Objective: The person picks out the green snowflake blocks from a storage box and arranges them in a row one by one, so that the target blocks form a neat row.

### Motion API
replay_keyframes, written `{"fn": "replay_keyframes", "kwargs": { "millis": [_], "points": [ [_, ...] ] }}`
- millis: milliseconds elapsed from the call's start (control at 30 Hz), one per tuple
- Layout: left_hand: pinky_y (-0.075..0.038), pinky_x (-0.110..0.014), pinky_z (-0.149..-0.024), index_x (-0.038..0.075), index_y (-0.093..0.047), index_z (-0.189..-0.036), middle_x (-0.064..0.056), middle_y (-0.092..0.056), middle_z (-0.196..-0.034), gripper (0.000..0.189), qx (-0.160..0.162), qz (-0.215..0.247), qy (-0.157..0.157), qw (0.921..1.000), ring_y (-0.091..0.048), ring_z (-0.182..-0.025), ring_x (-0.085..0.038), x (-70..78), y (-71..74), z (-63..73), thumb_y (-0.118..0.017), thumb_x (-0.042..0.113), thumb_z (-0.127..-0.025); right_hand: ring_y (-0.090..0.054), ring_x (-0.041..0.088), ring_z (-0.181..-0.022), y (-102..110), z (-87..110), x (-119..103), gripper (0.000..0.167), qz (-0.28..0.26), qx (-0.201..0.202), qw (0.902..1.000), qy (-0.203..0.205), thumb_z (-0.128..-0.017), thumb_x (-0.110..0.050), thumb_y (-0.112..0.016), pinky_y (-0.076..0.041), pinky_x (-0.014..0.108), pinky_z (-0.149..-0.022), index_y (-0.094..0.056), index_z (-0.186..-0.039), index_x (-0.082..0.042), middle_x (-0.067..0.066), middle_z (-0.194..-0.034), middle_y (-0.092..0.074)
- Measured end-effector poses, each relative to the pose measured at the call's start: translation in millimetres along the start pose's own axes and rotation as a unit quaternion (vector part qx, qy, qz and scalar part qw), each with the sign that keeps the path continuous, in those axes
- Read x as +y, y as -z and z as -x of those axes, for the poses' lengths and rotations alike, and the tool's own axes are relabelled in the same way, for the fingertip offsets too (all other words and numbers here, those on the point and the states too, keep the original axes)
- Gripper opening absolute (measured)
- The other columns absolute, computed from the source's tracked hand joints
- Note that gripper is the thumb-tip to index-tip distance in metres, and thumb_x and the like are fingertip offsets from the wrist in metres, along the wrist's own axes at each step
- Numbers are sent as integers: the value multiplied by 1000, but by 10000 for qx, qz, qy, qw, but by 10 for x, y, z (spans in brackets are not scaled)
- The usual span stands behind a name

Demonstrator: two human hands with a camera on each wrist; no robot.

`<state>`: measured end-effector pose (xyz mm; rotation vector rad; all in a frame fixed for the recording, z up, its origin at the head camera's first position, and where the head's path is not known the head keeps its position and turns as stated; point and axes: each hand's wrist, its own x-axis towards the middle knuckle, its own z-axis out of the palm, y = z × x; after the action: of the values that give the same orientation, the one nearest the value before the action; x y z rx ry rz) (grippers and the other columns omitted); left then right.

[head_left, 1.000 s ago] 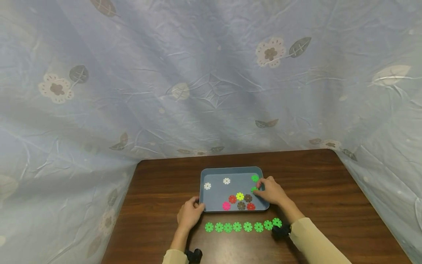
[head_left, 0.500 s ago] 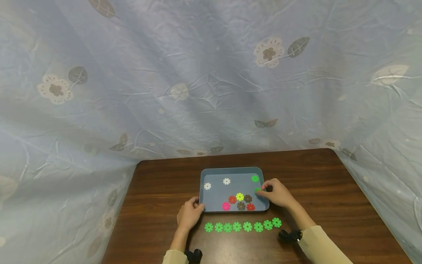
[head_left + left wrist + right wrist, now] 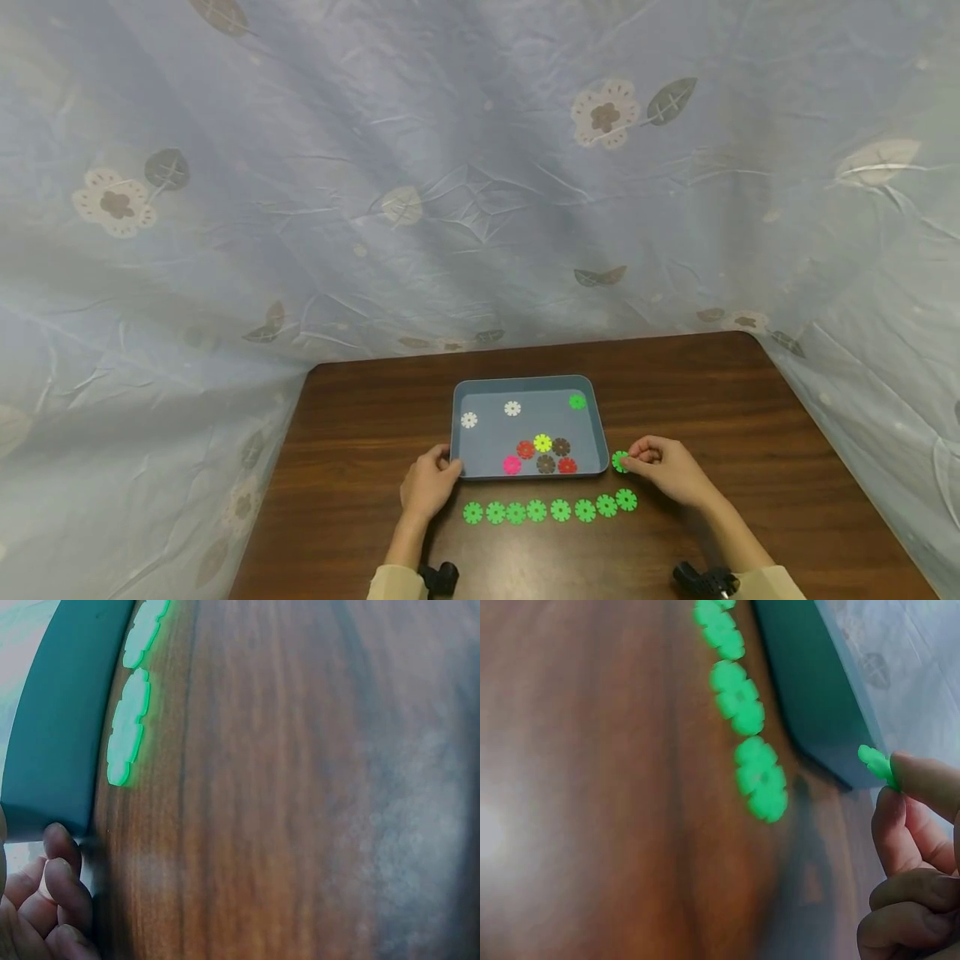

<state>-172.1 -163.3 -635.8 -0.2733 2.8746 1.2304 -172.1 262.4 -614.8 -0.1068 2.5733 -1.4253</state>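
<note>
My right hand [image 3: 671, 473] pinches a green notched plastic disc [image 3: 619, 462] between thumb and forefinger, just off the right side of the blue-grey tray [image 3: 530, 477]. In the right wrist view that disc [image 3: 877, 764] is tilted and partly covered by the fingertips. My left hand [image 3: 429, 487] grips the tray's front left corner, its thumb at the rim and its fingers outside the wall. Several green discs [image 3: 560, 510] lie in a row on the table in front of the tray. Inside the tray, one green disc [image 3: 577, 402] lies near the back right corner.
The tray also holds two white discs [image 3: 512, 408], a yellow one [image 3: 542, 442], a pink one [image 3: 512, 465], and red [image 3: 567, 466] and brown [image 3: 561, 447] ones. A dark wooden table [image 3: 360, 417] carries everything; a patterned curtain [image 3: 465, 275] hangs behind and beside it.
My right hand has lifted the green disc out of the tray and carried it right and toward me, past the tray's side. The left hand stays at the tray corner.
</note>
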Motion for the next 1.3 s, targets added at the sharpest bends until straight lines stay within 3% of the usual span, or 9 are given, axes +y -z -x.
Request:
{"fn": "replay_keyframes", "kwargs": {
  "millis": [233,500,900,1300],
  "points": [
    [-43,-36,-62,11,-74,-123,11,-61,-73,43,-10,-4,-10,10000,-55,-62,-11,17,6,-5,-66,30,-86,-61,17,-76,67,261,120,29,84,-116,9990,-426,-93,-32,-78,-47,28,-68,-68,-100,-5,4,-83,-67],
    [-43,-36,-61,11,-73,-124,11,-61,-73,43,-25,21,-26,10000,-55,-61,-11,10,17,4,-66,30,-87,-59,13,-74,45,408,229,24,760,24,9955,-569,-93,-33,-78,-45,28,-67,-69,-97,-11,-3,-80,-65],
    [-42,-36,-59,10,-73,-124,11,-62,-73,43,-35,67,-18,10000,-54,-60,-11,-9,-10,26,-66,29,-87,-53,12,-67,13,440,149,20,1526,182,9872,-436,-93,-31,-77,-42,28,-61,-68,-92,-13,-6,-77,-59],
    [-41,-35,-59,11,-75,-121,10,-60,-73,40,-7,68,-89,9999,-53,-60,-12,-1,13,21,-66,29,-87,-52,13,-64,-5,187,-34,17,1333,415,9900,-185,-96,-27,-74,-42,28,-59,-70,-96,-12,-3,-76,-58]
  ]
}}
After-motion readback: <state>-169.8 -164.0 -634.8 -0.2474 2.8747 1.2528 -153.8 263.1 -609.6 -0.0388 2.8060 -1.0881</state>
